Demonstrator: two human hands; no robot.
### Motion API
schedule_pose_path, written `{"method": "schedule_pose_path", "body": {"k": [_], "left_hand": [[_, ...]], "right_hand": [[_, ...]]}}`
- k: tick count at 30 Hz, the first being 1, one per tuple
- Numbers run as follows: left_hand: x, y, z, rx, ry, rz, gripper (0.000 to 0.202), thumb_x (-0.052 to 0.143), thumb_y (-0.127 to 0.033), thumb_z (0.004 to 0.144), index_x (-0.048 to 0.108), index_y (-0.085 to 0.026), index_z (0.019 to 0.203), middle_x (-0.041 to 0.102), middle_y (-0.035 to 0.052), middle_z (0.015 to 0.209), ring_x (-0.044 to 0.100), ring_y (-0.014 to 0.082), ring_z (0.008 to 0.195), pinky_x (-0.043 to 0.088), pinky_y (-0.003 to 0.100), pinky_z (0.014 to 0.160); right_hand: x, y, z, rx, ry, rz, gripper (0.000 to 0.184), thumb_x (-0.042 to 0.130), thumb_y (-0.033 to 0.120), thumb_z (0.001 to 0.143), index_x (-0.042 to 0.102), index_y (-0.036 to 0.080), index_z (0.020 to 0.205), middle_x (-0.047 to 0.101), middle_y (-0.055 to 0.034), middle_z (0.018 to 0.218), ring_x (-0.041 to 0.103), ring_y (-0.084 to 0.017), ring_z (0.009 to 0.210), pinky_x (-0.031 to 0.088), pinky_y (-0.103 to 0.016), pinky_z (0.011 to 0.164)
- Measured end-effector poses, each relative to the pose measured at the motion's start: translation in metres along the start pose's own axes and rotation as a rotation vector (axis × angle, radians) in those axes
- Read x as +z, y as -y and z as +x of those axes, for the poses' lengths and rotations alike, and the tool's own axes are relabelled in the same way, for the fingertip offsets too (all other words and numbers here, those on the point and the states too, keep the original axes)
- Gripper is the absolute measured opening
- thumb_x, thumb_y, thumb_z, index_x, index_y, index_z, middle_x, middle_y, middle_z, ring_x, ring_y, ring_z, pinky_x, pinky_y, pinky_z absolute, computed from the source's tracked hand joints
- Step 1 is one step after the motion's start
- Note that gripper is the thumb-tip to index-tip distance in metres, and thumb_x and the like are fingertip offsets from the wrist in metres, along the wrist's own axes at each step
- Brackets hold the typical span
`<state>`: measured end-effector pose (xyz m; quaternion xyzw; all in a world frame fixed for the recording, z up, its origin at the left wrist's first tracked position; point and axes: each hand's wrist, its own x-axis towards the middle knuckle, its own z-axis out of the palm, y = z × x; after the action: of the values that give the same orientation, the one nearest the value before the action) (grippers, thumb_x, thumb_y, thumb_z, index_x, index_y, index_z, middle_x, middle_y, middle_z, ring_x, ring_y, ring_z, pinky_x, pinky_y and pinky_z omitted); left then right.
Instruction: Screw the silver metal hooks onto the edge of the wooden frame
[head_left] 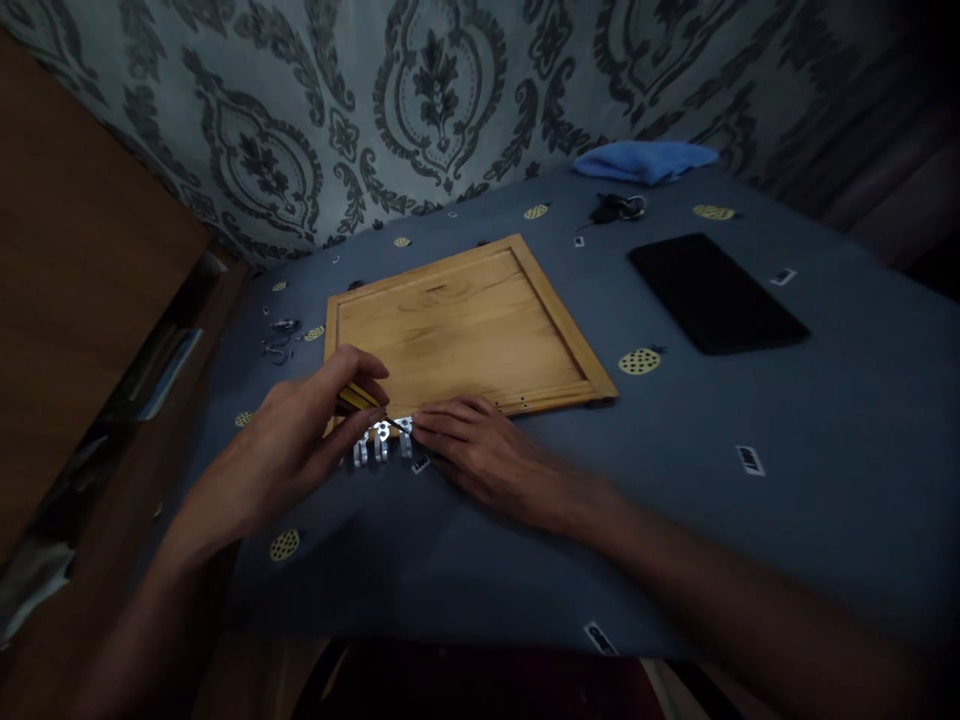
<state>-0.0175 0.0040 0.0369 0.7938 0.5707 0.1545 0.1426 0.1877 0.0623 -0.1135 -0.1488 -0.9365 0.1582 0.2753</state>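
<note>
A wooden framed board lies on the table, its raised border facing up. Along its near edge sits a shiny metal hook rail with several hooks hanging toward me. My left hand is closed around a screwdriver with a yellow and black handle. Its thin shaft slants down to the rail. My right hand bears on the board's near edge, fingertips at the rail's right end, with the fingers together. Its thumb is mostly hidden. Small dark holes show in the board's edge just right of that hand.
Loose metal pieces lie left of the board. At the right are a black tablet-like slab, a bunch of keys and a blue cloth. A patterned curtain hangs behind; a wooden cabinet borders the left side.
</note>
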Motion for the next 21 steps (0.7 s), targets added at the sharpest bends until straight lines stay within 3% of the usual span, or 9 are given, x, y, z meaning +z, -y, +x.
{"method": "schedule_pose_path", "body": {"k": [11, 16, 21], "left_hand": [[-0.0017, 0.0001, -0.0015, 0.008, 0.028, -0.031, 0.020, 0.052, -0.033, 0.102, 0.055, -0.024, 0.119, 0.074, 0.0072, 0.106, 0.074, 0.0199, 0.090, 0.056, 0.027, 0.068], [-0.0029, 0.0004, -0.0017, 0.039, 0.063, -0.032, 0.022, 0.049, -0.035, 0.103, 0.053, -0.025, 0.122, 0.074, 0.0072, 0.106, 0.074, 0.0209, 0.093, 0.057, 0.030, 0.074], [-0.0052, 0.0023, -0.0025, 0.061, 0.099, -0.020, 0.022, 0.050, -0.036, 0.103, 0.055, -0.025, 0.121, 0.075, 0.0061, 0.105, 0.073, 0.0207, 0.094, 0.057, 0.029, 0.076]], "right_hand": [[-0.0026, 0.0017, 0.0007, 0.021, 0.031, -0.012, 0.034, 0.054, 0.015, 0.100, 0.063, 0.016, 0.133, 0.068, -0.0113, 0.137, 0.059, -0.025, 0.132, 0.045, -0.048, 0.109], [0.0000, 0.0005, 0.0008, 0.002, -0.007, -0.013, 0.032, 0.053, 0.015, 0.101, 0.063, 0.011, 0.131, 0.070, -0.0135, 0.135, 0.060, -0.025, 0.129, 0.047, -0.047, 0.107], [0.0009, 0.0001, 0.0007, 0.010, 0.003, 0.010, 0.034, 0.052, 0.015, 0.101, 0.062, 0.015, 0.133, 0.069, -0.0130, 0.134, 0.060, -0.025, 0.128, 0.047, -0.049, 0.106]]}}
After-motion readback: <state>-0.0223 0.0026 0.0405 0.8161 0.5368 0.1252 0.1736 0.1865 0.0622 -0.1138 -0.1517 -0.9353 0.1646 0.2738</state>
